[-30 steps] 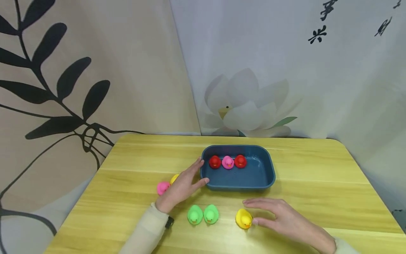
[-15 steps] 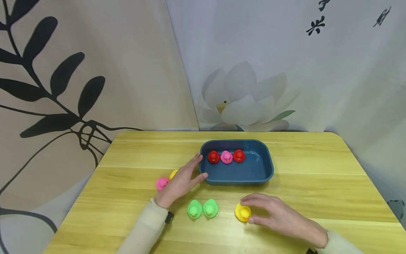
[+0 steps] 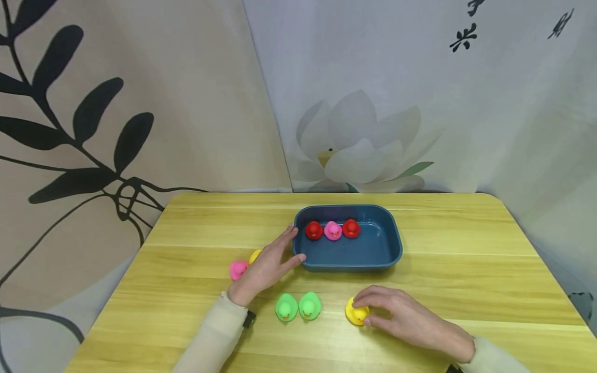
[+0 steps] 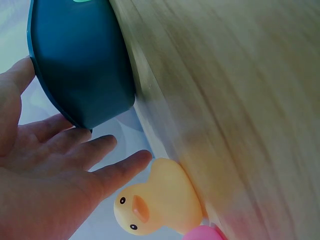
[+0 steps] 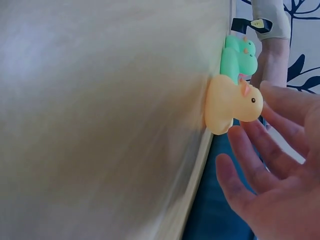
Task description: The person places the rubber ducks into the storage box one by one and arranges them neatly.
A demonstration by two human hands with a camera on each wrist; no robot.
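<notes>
The right hand [image 3: 401, 317] is at a yellow duck [image 3: 356, 313], which sits upright on the table [image 3: 448, 228], in front of the tray; its thumb and first finger bend around the duck on two sides, while the other fingers are loosely spread, and I cannot tell if they already press it. The left hand [image 3: 268, 264] is spread wide and grasps nothing; its thumb and some fingertips touch the rim of the blue tray [image 3: 378, 249]. In this tray stand, in one row, a red duck [image 3: 314, 231], a pink duck [image 3: 333, 231] and another red duck [image 3: 351, 229]. Two green ducks [image 3: 298, 307] stand side by side between the two arms, and under the left hand's side a second yellow duck [image 3: 255, 256] and a second pink duck [image 3: 238, 270] are partly covered. About writing: on the pale cloth [image 3: 503, 114] behind there are black brush characters [image 3: 464, 38]; one of them looks like 兴, the one above it is cut by the upper edge, and a slanted one farther right I cannot read surely. The black strap [image 5: 242, 25] at the left wrist carries a small pale patch, too small for reading.
</notes>
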